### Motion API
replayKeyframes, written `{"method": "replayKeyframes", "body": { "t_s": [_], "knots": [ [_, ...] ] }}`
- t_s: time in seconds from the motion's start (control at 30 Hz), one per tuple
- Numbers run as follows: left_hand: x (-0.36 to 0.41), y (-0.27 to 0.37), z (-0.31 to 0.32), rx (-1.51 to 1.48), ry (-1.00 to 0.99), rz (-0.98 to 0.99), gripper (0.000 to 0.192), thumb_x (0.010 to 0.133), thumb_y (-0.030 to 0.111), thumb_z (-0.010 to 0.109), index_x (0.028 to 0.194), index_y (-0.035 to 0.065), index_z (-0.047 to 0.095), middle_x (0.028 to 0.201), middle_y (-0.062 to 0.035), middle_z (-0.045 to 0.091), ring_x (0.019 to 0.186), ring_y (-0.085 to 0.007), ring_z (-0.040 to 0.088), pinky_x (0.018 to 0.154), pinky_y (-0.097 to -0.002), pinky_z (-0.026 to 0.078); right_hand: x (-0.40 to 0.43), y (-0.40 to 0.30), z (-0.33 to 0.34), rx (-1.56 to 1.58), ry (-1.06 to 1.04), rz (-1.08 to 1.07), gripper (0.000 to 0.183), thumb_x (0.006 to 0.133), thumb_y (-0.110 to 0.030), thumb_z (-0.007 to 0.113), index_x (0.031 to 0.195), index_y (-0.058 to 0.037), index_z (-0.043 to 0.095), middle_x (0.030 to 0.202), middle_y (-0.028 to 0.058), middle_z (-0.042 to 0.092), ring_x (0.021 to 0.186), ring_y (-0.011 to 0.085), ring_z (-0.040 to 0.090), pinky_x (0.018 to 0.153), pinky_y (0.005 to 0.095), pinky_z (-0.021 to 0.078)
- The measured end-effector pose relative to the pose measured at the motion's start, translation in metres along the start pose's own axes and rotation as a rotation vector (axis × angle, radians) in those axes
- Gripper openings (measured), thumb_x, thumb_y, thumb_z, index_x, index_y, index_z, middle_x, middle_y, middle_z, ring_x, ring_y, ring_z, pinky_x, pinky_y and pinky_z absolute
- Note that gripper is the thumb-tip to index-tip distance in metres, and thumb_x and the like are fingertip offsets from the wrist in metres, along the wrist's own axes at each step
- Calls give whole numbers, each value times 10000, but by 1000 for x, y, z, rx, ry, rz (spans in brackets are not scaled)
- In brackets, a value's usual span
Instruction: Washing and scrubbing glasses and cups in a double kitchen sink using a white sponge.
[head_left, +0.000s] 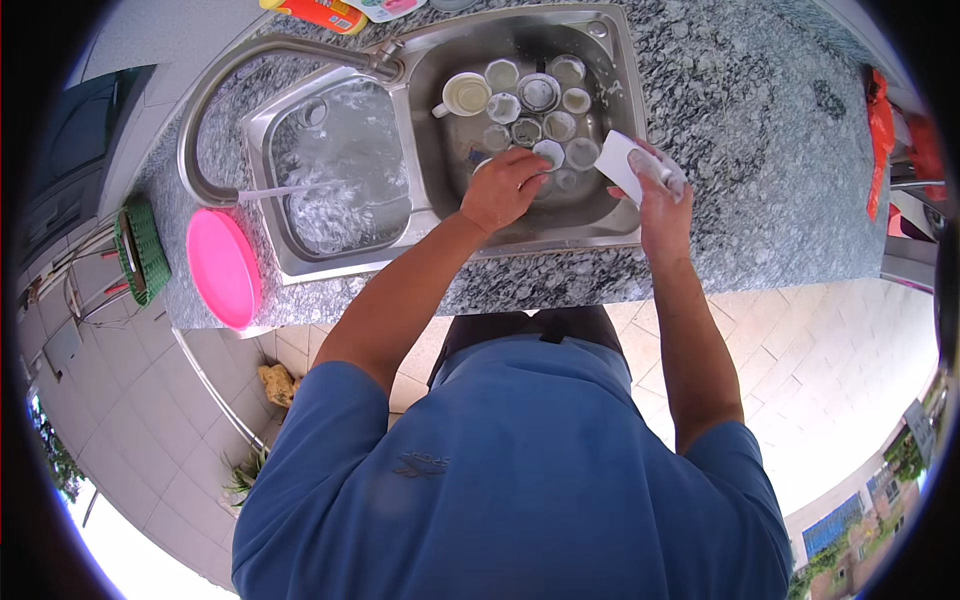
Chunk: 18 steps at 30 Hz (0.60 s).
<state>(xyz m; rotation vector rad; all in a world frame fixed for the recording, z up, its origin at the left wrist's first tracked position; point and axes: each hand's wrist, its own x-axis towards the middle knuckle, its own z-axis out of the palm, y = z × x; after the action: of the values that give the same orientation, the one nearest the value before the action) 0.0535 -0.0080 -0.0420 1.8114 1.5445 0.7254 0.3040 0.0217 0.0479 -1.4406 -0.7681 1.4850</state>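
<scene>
My left hand reaches into the right sink basin, fingers bent down at the near side of a small white cup. Whether the fingertips grip its rim is hard to tell. A sliver of something white shows beside that hand, mostly hidden. At the basin's right edge, my right hand holds a white sponge block, with suds on the fingers. Several small glasses and cups stand close together in the basin, among them a ribbed glass. Left of them is a larger white mug with its handle outward.
Water runs from the curved metal faucet into the left basin, which holds churning water. A pink plastic basin leans at the granite counter's left end. Detergent bottles stand behind the sink; a green basket is beyond the counter.
</scene>
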Motion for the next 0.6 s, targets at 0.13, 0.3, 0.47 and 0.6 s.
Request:
{"method": "replayKeyframes", "body": {
  "t_s": [0.13,0.3,0.47,0.6],
  "knots": [
    [14,28,45,374,-194,374,357,913,188,713,1265,129,697,1211,-51,670,1132,-271,637,970,-451,516,2,-12,-12,-17,15,-15,461,992,-121,697,1380,114,610,1204,184,732,1009,219,752,730,320,666],
    [58,29,96,690,-234,326,451,928,173,652,1367,77,616,1253,-76,624,1197,-285,583,1029,-466,434,5,-16,-19,-12,30,-3,463,989,-119,702,1376,116,611,1189,182,738,990,213,757,729,309,662],
    [80,18,123,815,-350,130,466,938,156,622,1398,84,601,1255,-107,622,1196,-286,594,1009,-453,439,-1,-24,-18,-54,12,25,460,989,-128,704,1365,122,612,1187,168,738,996,190,748,730,301,660],
    [85,24,114,666,-373,79,578,850,249,747,1390,101,600,1186,-128,654,1210,-318,599,1018,-460,449,-3,-23,-29,-62,-14,50,454,996,-127,697,1369,116,612,1190,161,738,1001,178,742,744,298,655]
  ]
}}
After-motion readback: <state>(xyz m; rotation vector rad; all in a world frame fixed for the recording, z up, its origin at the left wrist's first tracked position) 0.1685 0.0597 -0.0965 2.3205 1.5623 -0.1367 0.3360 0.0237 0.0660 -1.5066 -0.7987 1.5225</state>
